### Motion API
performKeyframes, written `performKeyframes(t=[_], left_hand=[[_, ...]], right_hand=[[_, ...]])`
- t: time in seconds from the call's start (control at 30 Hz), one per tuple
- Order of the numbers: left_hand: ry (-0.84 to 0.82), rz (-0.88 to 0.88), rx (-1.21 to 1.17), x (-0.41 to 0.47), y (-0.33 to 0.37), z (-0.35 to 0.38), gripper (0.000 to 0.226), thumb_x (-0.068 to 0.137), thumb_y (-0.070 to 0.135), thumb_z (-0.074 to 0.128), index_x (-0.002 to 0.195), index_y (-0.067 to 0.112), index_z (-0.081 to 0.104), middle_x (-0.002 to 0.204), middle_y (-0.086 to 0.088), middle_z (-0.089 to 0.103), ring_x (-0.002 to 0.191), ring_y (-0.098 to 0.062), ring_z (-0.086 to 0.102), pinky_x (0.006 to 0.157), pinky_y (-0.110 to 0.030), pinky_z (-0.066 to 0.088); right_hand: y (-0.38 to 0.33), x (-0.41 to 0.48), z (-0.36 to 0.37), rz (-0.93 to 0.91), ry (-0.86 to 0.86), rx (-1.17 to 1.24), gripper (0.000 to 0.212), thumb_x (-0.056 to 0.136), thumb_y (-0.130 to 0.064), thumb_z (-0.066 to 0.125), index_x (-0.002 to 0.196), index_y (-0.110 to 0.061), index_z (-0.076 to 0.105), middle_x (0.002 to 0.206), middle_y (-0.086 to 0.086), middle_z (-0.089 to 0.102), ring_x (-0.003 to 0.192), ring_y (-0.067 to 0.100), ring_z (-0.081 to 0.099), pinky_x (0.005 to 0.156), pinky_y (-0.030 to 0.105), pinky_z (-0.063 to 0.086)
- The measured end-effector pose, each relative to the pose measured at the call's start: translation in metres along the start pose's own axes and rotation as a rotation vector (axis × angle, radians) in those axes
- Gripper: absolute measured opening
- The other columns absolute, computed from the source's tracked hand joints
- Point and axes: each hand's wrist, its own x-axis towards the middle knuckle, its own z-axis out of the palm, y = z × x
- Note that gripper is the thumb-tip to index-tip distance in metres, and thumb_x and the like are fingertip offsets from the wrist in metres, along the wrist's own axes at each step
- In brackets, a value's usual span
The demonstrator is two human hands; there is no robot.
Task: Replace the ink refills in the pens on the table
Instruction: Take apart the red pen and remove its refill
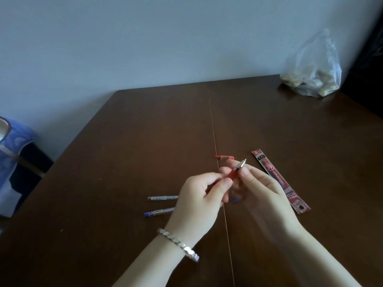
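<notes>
Above the middle of the dark wooden table (pixel 145 141), both hands hold a red pen (pixel 233 172) with its metal tip pointing up and away. My left hand (pixel 202 195) grips the barrel's lower part, which is hidden in the fingers. My right hand (pixel 261 189) pinches the pen near the silver tip section. The red cap (pixel 224 157) lies on the table just beyond the hands. A red refill packet (pixel 279 180) lies to the right. Two more pens, a clear grey pen (pixel 162 197) and a blue pen (pixel 158 212), lie to the left, partly hidden by my left hand.
A clear plastic bag (pixel 313 73) with small items sits at the far right corner of the table. A blue cloth-covered object (pixel 12 158) stands beyond the left edge. A seam runs down the tabletop's middle. A small blue piece (pixel 235 201) shows between the hands.
</notes>
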Motion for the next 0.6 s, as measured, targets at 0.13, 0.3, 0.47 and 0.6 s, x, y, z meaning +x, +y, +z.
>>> performKeyframes(t=[0.13,0.3,0.47,0.6], left_hand=[[0.013,0.086,0.168,-0.003,-0.003,0.000,0.017,0.088,0.022,0.052,0.088,0.018,0.069,0.055,0.013,0.055,0.056,-0.004,0.057,0.051,-0.008,0.041],[0.021,0.104,0.228,-0.008,-0.009,0.002,0.018,0.089,0.025,0.052,0.096,0.023,0.068,0.059,0.018,0.057,0.069,-0.002,0.061,0.055,-0.010,0.047],[0.043,0.131,0.256,-0.006,-0.015,0.001,0.017,0.088,0.028,0.051,0.088,0.023,0.068,0.054,0.018,0.055,0.069,-0.003,0.061,0.054,-0.011,0.048],[0.029,0.099,0.224,-0.007,-0.020,0.003,0.015,0.088,0.025,0.053,0.090,0.028,0.067,0.057,0.020,0.060,0.071,-0.006,0.062,0.059,-0.020,0.054]], right_hand=[[-0.004,0.003,-0.004,-0.008,0.030,-0.083,0.041,0.056,-0.049,0.072,0.075,-0.013,0.070,0.060,-0.002,0.059,0.055,0.011,0.044,0.054,0.019,0.042],[-0.003,0.003,-0.007,0.051,-0.058,-0.023,0.053,0.052,-0.052,0.078,0.085,-0.012,0.072,0.088,0.018,0.060,0.074,0.031,0.042,0.074,0.048,0.037],[-0.003,0.006,-0.013,0.107,-0.038,-0.065,0.054,0.042,-0.057,0.081,0.073,-0.014,0.070,0.066,0.003,0.059,0.068,0.022,0.044,0.069,0.035,0.041],[-0.011,0.004,-0.015,0.155,-0.058,-0.055,0.025,0.067,-0.030,0.073,0.086,-0.013,0.074,0.082,0.008,0.067,0.076,0.022,0.048,0.070,0.031,0.041]])
